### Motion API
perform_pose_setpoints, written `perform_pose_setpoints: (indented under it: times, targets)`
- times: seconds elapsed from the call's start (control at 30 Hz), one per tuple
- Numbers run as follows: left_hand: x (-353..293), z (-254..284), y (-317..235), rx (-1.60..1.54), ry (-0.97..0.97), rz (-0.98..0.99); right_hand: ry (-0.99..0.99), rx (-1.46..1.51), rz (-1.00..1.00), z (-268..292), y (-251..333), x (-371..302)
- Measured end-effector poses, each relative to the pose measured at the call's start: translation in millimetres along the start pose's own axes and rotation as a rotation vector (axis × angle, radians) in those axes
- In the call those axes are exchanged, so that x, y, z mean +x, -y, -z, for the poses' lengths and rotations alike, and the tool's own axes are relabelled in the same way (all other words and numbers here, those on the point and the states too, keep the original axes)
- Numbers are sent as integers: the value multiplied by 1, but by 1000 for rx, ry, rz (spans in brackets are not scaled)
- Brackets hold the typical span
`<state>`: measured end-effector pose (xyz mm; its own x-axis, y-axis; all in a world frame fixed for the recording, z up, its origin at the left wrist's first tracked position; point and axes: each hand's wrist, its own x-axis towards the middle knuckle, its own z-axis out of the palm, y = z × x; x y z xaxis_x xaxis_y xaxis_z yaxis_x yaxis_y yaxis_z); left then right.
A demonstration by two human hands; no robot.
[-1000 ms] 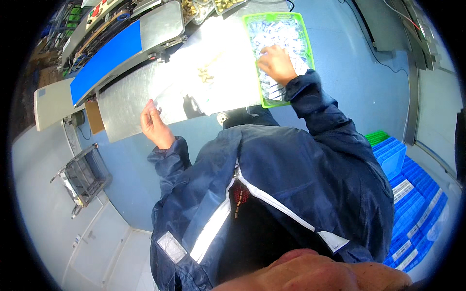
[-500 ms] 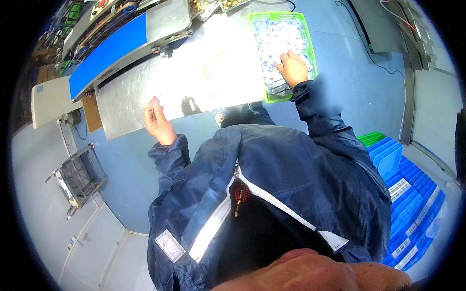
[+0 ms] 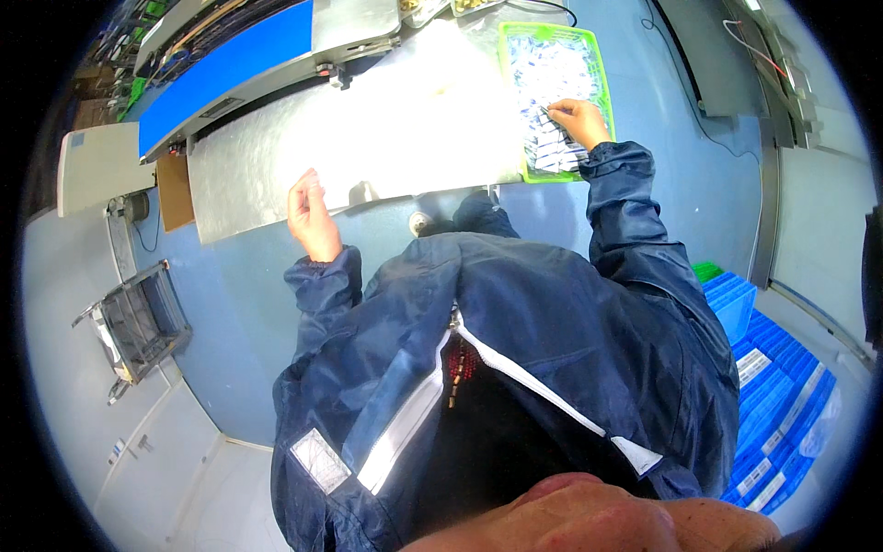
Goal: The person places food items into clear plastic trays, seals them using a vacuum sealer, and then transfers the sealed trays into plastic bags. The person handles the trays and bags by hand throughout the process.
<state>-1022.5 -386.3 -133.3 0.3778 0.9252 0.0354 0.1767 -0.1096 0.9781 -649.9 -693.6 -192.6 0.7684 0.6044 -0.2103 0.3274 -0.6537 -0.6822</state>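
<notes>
A green plastic basket (image 3: 602,85) stands at the far right end of the bright metal table (image 3: 239,189). Small white-and-blue packets (image 3: 552,69) fill it. My right hand (image 3: 581,122) is over the basket, thumb and fingers pinched on what looks like one small packet among the others. Over the table's near edge, to the left, my left hand (image 3: 313,216) is raised with its fingertips pressed together. Whatever sits between those fingertips is too small and washed out by glare to make out.
A machine with a blue belt (image 3: 230,74) runs along the table's far side. Clear bags of small yellowish pieces (image 3: 474,5) lie beyond it. Blue crates (image 3: 782,396) are stacked at my right. A metal frame stand (image 3: 138,322) is on the left.
My right hand has shifted within the basket and its fingers have drawn into a pinch. My left hand stays near the table edge, fingers closed. The whole view has shifted slightly.
</notes>
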Motion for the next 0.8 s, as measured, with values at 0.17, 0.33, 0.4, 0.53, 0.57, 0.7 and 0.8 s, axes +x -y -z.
perform_pose_setpoints:
  times: [0.17,0.33,0.4,0.53,0.57,0.7,0.8]
  targets:
    - [0,11,1,-45,-29,-2,57,113,-119,-5,-12,10]
    - [12,13,-23,-46,-172,-169,-77,-285,114,-14,-4,11]
    - [18,12,-22,-59,-246,-302,-122,-513,254,-20,11,3]
    - [14,24,57,454,-42,-310,-149,-609,338,-26,24,-10]
    - [3,28,92,499,36,-217,-199,-587,368,-27,19,-10]
    - [-14,30,146,560,62,-110,-252,-499,218,-5,39,-12]
    - [6,19,143,467,33,-168,-343,-405,231,1,17,-4]
